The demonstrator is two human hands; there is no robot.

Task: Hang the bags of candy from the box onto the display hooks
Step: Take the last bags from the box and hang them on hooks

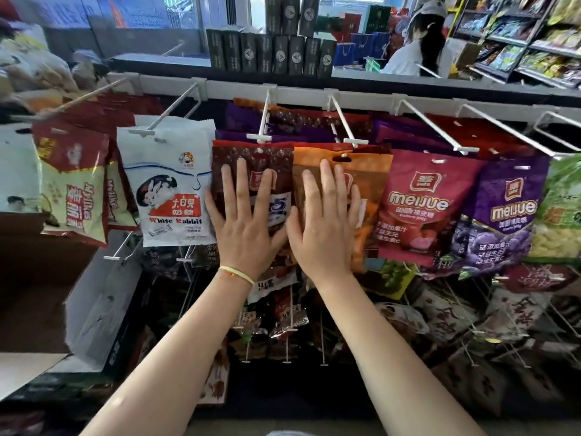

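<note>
Candy bags: a row is seen hanging from white display hooks [348,127] fixed along a white rail [239,86] at the top of the rack.
Brown bag [248,165]: hung on a hook at centre-left; its lower part is covered by the left hand.
Orange bag [371,171]: hung just beside the brown bag, on the next hook to the right; its hang-hole is threaded on the hook tip.
Left hand [243,221]: laid flat against the brown bag, fingers straight and spread, nothing gripped. A yellow band [237,273] is worn at the wrist.
Right hand [323,228]: pressed flat on the orange bag, fingers extended and close together, nothing grasped. The thumbs of the two hands lie near each other.
White Rabbit bag [168,184]: white, hung to the left of the brown bag, touching its edge.
Milka bags [74,187]: red and cream, hung at far left, tilted.
Red meijue bag [421,202]: hung to the right of the orange bag.
Purple meijue bag [506,209]: hung right of the red one, partly overlapped by a green bag [562,209].
Lower rows: further dark packets are seen on hooks beneath the hands; labels cannot be read.
Dark boxes [270,55]: stacked on the ledge above the rail.
Background: a person in white [418,48] is seen at upper right, beside stocked shelves [528,36].
</note>
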